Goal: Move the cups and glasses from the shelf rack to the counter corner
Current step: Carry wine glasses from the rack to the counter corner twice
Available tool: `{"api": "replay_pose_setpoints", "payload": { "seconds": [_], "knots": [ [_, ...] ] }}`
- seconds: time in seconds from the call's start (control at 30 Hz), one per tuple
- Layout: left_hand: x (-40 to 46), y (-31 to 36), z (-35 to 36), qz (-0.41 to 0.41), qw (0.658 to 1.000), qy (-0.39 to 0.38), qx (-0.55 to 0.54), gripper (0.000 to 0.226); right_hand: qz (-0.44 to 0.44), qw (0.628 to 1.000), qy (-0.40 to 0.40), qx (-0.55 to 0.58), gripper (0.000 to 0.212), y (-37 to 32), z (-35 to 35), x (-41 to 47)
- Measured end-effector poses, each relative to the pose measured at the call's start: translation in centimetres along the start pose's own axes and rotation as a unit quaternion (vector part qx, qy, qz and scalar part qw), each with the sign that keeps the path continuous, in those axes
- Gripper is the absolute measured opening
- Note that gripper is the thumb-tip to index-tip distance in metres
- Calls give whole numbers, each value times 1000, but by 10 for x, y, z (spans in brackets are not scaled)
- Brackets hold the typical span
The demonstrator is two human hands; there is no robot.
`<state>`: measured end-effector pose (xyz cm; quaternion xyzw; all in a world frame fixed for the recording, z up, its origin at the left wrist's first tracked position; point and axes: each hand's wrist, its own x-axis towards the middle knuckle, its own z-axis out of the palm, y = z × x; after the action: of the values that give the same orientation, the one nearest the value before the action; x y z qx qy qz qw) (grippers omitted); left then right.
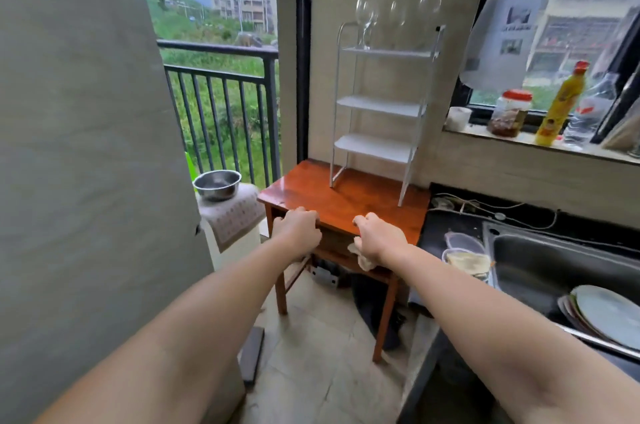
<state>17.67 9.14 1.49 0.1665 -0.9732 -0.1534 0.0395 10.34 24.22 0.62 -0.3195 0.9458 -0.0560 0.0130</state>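
Where we stand: While both our arms reach forward over the wooden side table (346,195), nothing of the task is in hand yet.
Left hand: our left hand (298,229) has its fingers curled over the table's front edge, holding no glass.
Right hand: our right hand (377,238) is bent at the knuckles near the same edge; a pale cloth (363,257) shows just beneath it, and we cannot tell whether the fingers pinch it.
Task's things: the wine glasses (367,13) stand upright on the top tier of the white shelf rack (381,105), which stands on the table against the wall.
Count: we make out three stemmed glasses, perhaps a fourth behind the leftmost; blur hides the rest. The rack has four tiers, and the lower three hold nothing.
How to do it well: we judge each glass should be taken by its stem or low on the bowl, lifted straight up past the rack's rail, one per hand.
Destination: the dark counter (436,233) beside the steel sink (554,268) lies to our right.
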Motion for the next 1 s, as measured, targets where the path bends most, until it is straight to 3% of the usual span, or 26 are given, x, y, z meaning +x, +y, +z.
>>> {"api": "replay_pose_setpoints", "payload": {
  "seconds": [0.2,0.5,0.73,0.9,1.0],
  "knots": [
    [125,-16,-41,39,999,26,-15,35,49,998,35,24,35,1,-31,101],
    [273,29,-60,110,988,26,-107,33,96,989,98,49,41,55,-95,245],
    [413,75,-128,161,966,103,-176,36,81,973,206,64,40,113,-176,364],
    [482,96,-175,206,936,169,-231,33,76,929,351,90,29,141,-246,421],
    [519,105,-196,202,926,199,-250,22,110,901,399,131,28,158,-276,448]
  ]
}}
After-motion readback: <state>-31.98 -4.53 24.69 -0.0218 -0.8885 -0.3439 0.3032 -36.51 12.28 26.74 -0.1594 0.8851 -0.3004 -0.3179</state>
